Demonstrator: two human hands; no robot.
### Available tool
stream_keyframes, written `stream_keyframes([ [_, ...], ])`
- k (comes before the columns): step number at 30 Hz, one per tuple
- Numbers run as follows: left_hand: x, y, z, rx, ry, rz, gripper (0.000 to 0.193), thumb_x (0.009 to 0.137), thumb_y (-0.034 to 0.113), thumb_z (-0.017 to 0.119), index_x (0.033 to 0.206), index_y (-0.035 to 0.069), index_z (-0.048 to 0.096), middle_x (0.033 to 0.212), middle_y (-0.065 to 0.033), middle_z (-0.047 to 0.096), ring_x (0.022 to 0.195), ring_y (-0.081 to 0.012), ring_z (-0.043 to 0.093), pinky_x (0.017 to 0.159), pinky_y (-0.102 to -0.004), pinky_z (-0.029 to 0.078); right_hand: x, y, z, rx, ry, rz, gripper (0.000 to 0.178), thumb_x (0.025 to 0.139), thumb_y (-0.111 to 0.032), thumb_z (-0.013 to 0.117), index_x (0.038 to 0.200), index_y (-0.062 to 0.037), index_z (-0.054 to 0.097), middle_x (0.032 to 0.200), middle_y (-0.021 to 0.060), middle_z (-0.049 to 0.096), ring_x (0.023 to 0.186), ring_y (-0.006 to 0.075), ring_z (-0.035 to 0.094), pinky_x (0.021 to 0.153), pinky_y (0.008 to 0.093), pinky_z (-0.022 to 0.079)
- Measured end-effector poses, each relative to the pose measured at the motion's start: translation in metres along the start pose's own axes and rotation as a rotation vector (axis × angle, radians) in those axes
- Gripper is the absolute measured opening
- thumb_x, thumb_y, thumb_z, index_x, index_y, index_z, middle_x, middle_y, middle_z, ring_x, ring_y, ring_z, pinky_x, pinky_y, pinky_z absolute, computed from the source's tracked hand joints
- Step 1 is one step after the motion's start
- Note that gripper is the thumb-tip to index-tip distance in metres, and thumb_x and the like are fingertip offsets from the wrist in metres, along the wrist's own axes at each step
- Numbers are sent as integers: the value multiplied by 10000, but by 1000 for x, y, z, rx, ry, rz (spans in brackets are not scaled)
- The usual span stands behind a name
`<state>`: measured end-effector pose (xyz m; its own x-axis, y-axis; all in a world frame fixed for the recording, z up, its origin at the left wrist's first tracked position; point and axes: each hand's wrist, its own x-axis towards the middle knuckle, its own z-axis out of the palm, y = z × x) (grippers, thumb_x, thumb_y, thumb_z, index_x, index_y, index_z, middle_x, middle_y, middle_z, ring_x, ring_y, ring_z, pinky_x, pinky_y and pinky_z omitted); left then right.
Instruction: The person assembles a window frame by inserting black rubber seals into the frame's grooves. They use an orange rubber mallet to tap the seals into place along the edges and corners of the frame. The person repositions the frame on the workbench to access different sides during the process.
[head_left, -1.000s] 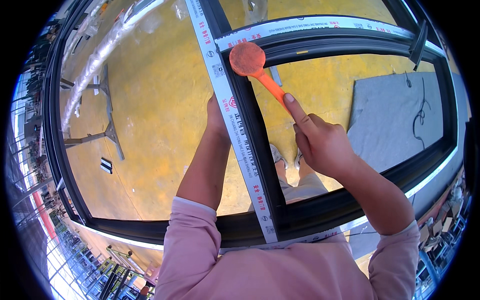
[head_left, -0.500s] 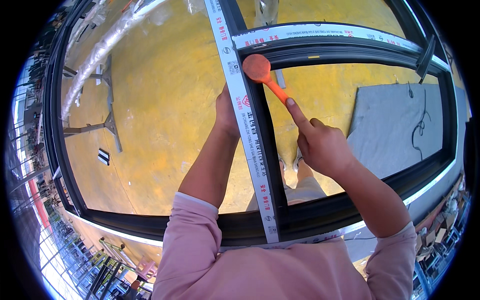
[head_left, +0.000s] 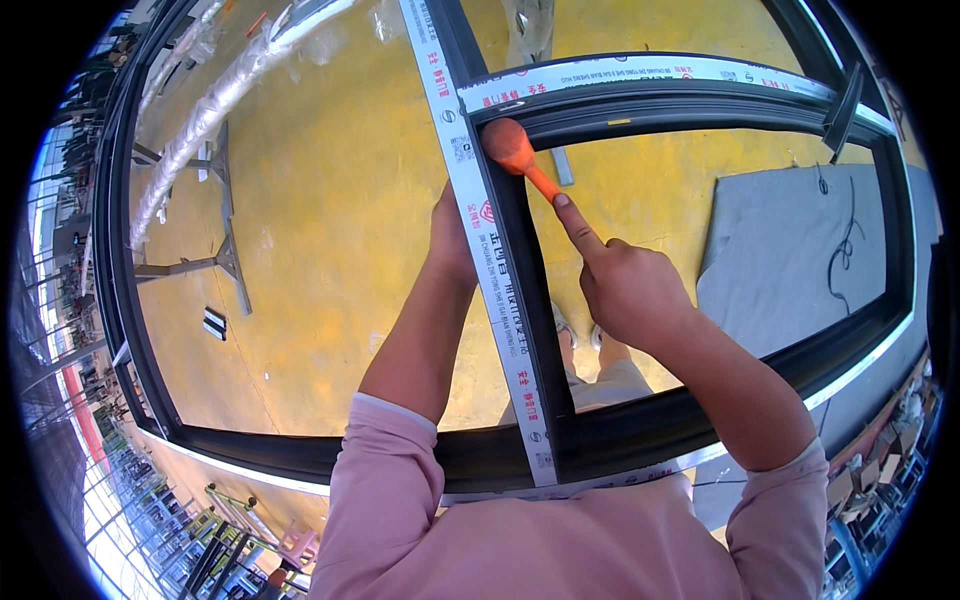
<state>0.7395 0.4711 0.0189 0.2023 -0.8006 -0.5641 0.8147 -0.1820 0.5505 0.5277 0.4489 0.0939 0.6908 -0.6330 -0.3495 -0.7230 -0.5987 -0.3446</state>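
A large black window frame spreads before me, its bars faced with white printed film. My right hand is closed round the handle of an orange mallet, index finger stretched along it. The mallet's round head is at the corner where the upright bar meets the crossbar; whether it touches, I cannot tell. From the left side, my left hand grips the upright bar below that corner, its fingers mostly hidden behind the bar. A short black piece sits across the crossbar's right end.
Below the frame lies a yellow floor. A grey mat with a dark cord is at the right. Plastic-wrapped lengths rest on a metal stand at the left. Small black-and-white pieces lie nearby.
The mallet head has moved slightly left and down in the picture, and my right hand has shifted left and down with it. My left hand stays at the upright bar.
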Motion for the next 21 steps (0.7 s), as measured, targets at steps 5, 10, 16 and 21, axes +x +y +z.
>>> stream_keyframes([
  [5,-14,5,8,-50,43,-13,345,1068,335,444,1185,61,616,906,-44,668,732,-142,670,601,-304,576,-12,14,-12,65,129,-83,783,916,-131,616,1623,-227,294,671,87,586,507,266,600,522,413,516],
  [10,5,-6,-21,6,6,50,324,1066,321,457,1143,56,629,880,-65,668,703,-172,664,582,-321,568,-32,20,-18,129,267,-75,724,932,-98,605,1600,-205,350,674,100,600,532,289,612,535,408,519],
  [16,11,-4,-27,74,63,12,324,1056,299,465,1125,36,641,842,-73,672,689,-183,665,585,-331,563,-39,35,-7,211,296,-45,675,949,-54,582,1584,-160,378,707,138,634,582,333,633,565,421,529],
  [21,8,1,-26,76,-85,-46,350,1053,286,458,1153,18,659,882,-84,689,718,-184,674,612,-331,574,-25,46,14,156,474,-155,762,917,-89,620,1611,-175,318,677,84,598,501,278,589,504,410,502],
])
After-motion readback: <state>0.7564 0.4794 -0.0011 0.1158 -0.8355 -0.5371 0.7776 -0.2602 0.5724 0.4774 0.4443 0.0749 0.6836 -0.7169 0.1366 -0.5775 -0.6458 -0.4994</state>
